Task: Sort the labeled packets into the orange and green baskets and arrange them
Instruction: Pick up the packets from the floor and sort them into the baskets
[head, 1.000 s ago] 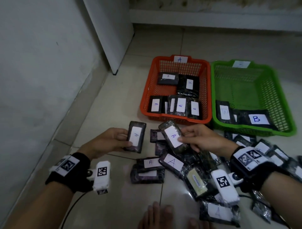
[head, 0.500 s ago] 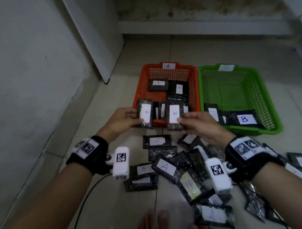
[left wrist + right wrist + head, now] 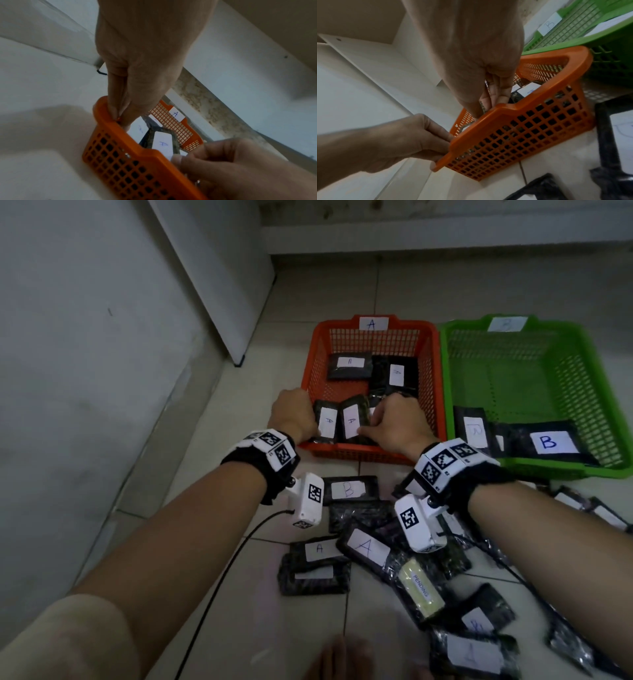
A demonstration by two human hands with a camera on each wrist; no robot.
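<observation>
Floor tiles hold both baskets. Each hand, left hand [image 3: 295, 416] and right hand [image 3: 394, 421], pinches an A packet [image 3: 351, 421] inside the orange basket [image 3: 433, 378] (near edge). Next, I think: let go, then grab more.

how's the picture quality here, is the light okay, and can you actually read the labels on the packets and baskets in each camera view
Head view: dim, corners darkened, straight edges bowed; the orange basket tag reads A, the green basket tag is washed out. Left wrist view: left hand soft, A labels legible. Right wrist view: right hand blurred, green basket's B tag readable.
</observation>
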